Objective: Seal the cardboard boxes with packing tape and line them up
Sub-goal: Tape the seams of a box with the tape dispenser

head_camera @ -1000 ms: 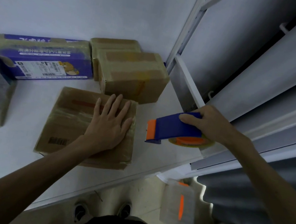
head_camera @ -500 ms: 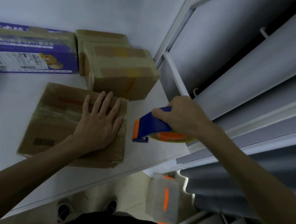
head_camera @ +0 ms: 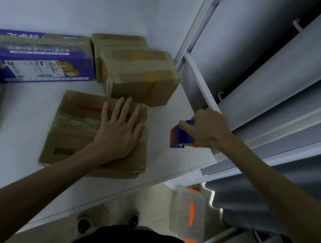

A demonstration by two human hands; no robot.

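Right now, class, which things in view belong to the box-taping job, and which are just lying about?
Job: flat cardboard box under the left hand; tape dispenser gripped by the right hand; taped brown boxes; purple box.
Lying about: clear plastic container on the floor; white metal frame.

Packing or stock room, by the look of it: a white bench (head_camera: 14, 162) against a bare wall, taped-up brown cardboard boxes (head_camera: 141, 77) along its far edge, a purple printed carton (head_camera: 40, 57) with a shipping label right beside them, and a blue-and-orange tape dispenser (head_camera: 180, 137) near the right edge. White metal shelving (head_camera: 264, 91) climbs on the right, with a clear plastic tub (head_camera: 187, 217) on the floor below
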